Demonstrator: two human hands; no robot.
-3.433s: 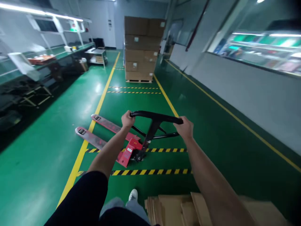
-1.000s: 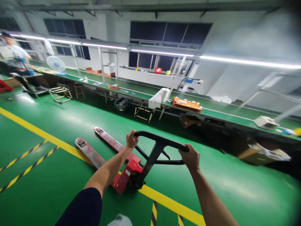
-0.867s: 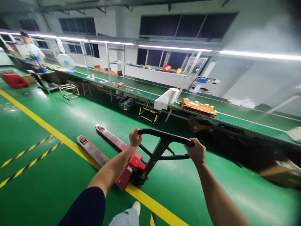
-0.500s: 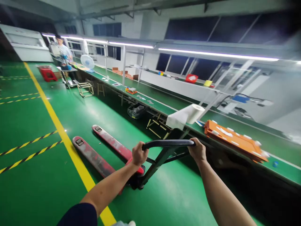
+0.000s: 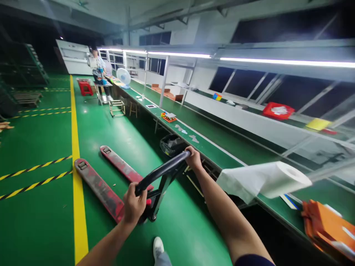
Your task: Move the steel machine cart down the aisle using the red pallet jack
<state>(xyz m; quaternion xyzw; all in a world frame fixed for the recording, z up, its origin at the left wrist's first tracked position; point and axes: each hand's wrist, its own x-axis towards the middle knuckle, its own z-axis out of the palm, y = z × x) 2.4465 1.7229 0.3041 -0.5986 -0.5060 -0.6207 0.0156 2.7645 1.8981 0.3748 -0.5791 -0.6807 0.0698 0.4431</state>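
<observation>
the left hand (image 5: 134,203) is wrapped around the near left end of the black handle (image 5: 163,168) of a red pallet jack (image 5: 98,190); the right hand (image 5: 193,159) is curled around the far right end. the pallet jack is on the green floor (image 5: 183,236), its worn forks pointing far left, the left fork's tip overlapping the yellow line (image 5: 79,221). along the right runs a long green workbench (image 5: 216,157), with a white roll (image 5: 280,179) on its near part.
</observation>
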